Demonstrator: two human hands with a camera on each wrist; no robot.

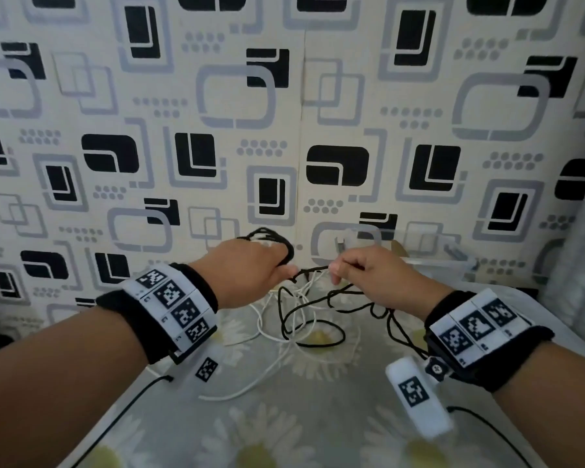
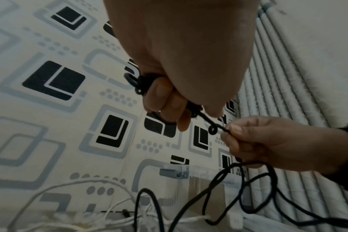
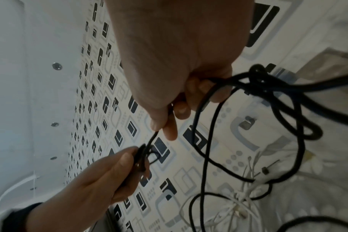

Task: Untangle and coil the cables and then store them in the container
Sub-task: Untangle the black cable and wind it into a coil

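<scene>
My left hand [image 1: 250, 268] grips a small coil of the black cable [image 1: 271, 236], wound loops sticking out above the fingers [image 2: 165, 100]. A short taut stretch of black cable [image 2: 213, 125] runs from it to my right hand [image 1: 362, 270], which pinches the cable between thumb and forefinger [image 3: 159, 122]. Below both hands the remaining black cable [image 1: 314, 319] hangs in loose loops over the tangled white cable [image 1: 271, 319] on the table. The clear plastic container [image 1: 429, 251] stands behind my right hand against the wall.
A daisy-print cloth [image 1: 284, 417] covers the table. Patterned wallpaper [image 1: 284, 113] rises close behind it. A ribbed grey curtain [image 2: 288, 109] hangs at the right. The table's left edge [image 1: 108, 410] runs diagonally under my left forearm.
</scene>
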